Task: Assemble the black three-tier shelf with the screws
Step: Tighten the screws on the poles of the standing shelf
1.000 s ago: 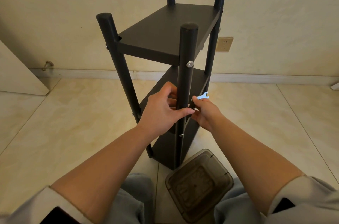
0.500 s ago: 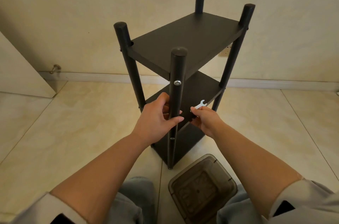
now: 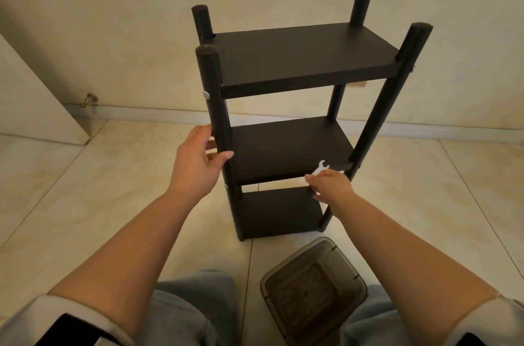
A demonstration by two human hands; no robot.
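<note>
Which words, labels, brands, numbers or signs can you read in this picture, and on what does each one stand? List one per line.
None can be read.
The black shelf, its posts and silver screws bear no print.
The small wrench in the right hand shows no marking.
The grey plastic box on the floor has moulded shapes inside, too blurred to tell as text.

Black shelf (image 3: 297, 59), silvery screw (image 3: 206, 95), pale wrench (image 3: 321, 168), possibly smoky-brown translucent bin (image 3: 313, 290), beige marbled floor (image 3: 85, 189)

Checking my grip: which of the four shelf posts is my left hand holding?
The near left post; your left hand wraps it beside the middle board. Nothing touches the others.
</note>
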